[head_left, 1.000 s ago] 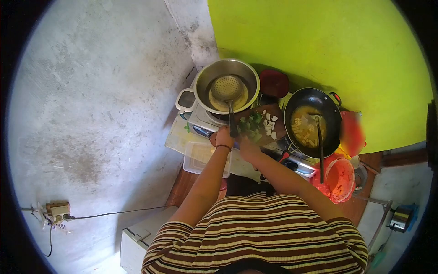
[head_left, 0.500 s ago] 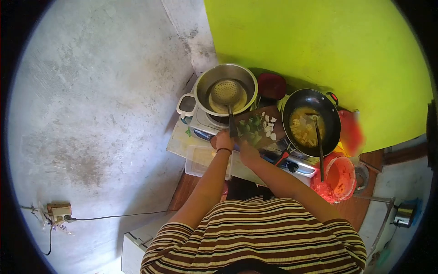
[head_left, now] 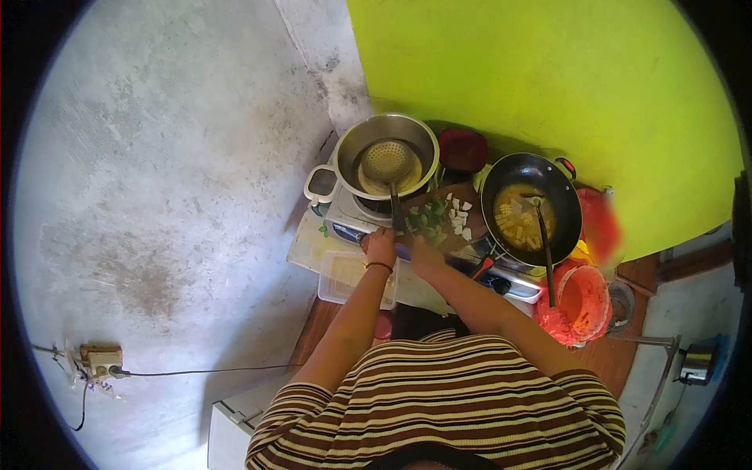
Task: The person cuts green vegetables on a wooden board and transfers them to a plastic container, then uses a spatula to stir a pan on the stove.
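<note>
A dark cutting board lies between the steel pot and the wok, bearing chopped green vegetables and white pieces. At its near left edge is my left hand, fingers curled by the skimmer's handle end; what they hold is too small to tell. My right hand is just right of it, at the board's near edge beside the greens, blurred, its fingers and anything in them unclear. The skimmer rests in the steel pot, its dark handle pointing toward my hands.
A wok with yellowish food and a ladle stands at the right of the stove. A clear plastic container sits front left, a red basket at right. Behind the board is a dark red bowl.
The camera view has shifted slightly, so the pot and wok appear a little displaced. My right hand has moved slightly, and my left hand stays at the board's near left edge.
</note>
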### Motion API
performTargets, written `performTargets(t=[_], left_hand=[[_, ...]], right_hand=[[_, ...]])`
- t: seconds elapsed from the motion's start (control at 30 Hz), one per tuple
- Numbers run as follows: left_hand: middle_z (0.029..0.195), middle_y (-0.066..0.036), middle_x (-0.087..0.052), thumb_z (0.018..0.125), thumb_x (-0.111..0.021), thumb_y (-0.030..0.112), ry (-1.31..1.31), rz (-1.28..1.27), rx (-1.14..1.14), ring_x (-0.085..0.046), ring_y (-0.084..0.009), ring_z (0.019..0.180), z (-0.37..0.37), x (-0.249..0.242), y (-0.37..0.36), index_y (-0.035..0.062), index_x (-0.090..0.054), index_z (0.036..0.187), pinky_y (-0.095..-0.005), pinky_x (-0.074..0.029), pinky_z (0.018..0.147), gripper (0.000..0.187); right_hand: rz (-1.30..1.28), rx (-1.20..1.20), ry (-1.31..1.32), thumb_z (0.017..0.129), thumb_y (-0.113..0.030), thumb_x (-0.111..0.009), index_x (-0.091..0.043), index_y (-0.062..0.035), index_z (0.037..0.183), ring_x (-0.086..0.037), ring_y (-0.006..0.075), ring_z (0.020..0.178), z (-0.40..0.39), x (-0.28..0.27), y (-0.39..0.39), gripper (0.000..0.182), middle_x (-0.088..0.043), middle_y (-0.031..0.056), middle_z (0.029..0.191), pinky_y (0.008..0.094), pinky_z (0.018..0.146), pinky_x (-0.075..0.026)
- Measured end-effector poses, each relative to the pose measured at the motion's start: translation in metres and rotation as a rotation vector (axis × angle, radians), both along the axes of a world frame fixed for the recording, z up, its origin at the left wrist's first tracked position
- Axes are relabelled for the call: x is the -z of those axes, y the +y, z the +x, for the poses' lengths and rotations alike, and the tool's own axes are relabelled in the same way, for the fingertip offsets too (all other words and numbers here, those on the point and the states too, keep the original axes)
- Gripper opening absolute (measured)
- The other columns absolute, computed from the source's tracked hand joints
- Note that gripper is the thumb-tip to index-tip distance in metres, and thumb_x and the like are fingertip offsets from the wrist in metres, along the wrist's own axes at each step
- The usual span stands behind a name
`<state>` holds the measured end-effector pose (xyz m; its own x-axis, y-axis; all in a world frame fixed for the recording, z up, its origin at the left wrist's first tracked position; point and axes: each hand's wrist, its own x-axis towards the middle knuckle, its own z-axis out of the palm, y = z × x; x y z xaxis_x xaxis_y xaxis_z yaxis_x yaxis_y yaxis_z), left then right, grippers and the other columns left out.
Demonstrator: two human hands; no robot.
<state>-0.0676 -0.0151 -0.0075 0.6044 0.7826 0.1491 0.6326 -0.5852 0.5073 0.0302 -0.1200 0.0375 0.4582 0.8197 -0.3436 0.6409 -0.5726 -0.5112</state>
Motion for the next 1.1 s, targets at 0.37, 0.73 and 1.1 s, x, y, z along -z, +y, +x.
performTargets(t=[0.37, 0.73, 1.1], left_hand=[[0.084, -0.024, -0.060, 0.080, -0.055, 0.013, -0.081, -0.207, -0.126, -0.058, -0.0411, 0.079, 0.014, -0.033, 0.003, 0.0011, -0.056, 0.095, -0.0462, -0.047, 0.070, 0.019], [0.093, -0.020, -0.058, 0.070, -0.064, 0.014, -0.207, -0.212, -0.172, -0.055, -0.0389, 0.089, 0.007, -0.030, 0.002, 0.0032, -0.051, 0.100, -0.0438, -0.044, 0.077, 0.035], [0.090, -0.019, -0.058, 0.062, -0.071, 0.009, -0.258, -0.151, -0.133, -0.055, -0.0384, 0.088, 0.020, 0.000, 0.009, 0.0029, -0.054, 0.097, -0.0432, -0.044, 0.077, 0.039]], right_hand=[[-0.055, -0.055, 0.049, 0.078, 0.001, -0.049, -0.035, 0.0067, 0.101, -0.063, 0.0353, 0.057, 0.010, -0.031, -0.005, 0.028, -0.059, 0.0259, 0.070, 0.0410, 0.048, -0.050], [-0.115, -0.077, 0.109, 0.084, -0.009, -0.043, -0.037, 0.0044, 0.099, -0.062, 0.0407, 0.083, -0.001, -0.038, -0.009, 0.021, -0.059, 0.0301, 0.090, 0.0462, 0.069, -0.051], [-0.073, -0.111, -0.011, 0.085, -0.010, -0.041, -0.038, 0.0027, 0.100, -0.062, 0.0397, 0.083, -0.001, -0.027, -0.009, 0.020, -0.060, 0.0287, 0.091, 0.0458, 0.069, -0.051]])
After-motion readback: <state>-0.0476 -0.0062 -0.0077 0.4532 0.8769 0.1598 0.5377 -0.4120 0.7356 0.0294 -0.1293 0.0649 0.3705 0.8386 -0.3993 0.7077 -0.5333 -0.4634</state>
